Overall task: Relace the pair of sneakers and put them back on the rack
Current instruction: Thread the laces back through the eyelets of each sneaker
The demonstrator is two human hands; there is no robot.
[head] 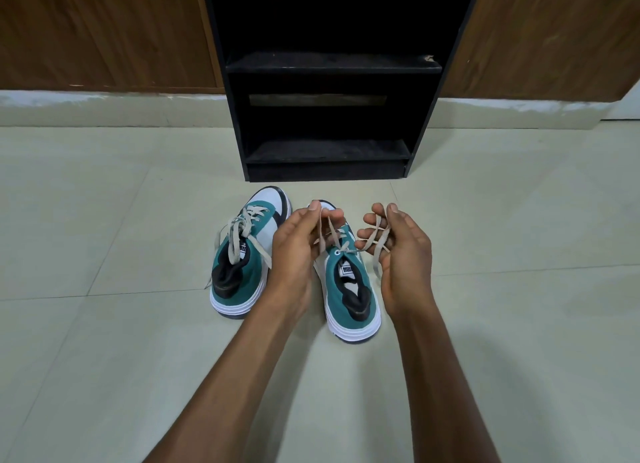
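Note:
Two teal, white and black sneakers stand on the floor, toes toward a black shoe rack (pixel 329 150). The left sneaker (pixel 242 254) has its beige lace tied in a loose bow. Over the right sneaker (pixel 349 289), my left hand (pixel 294 244) pinches one end of the beige lace (pixel 334 237). My right hand (pixel 398 247) has the other end wound around its fingers. The lace runs taut from both hands down to the top eyelets. My left hand hides the right sneaker's toe and inner side.
The rack has two empty dark shelves (pixel 332 64) and stands against a wood-panelled wall (pixel 104 29). Pale floor tiles (pixel 104 324) spread all around the shoes.

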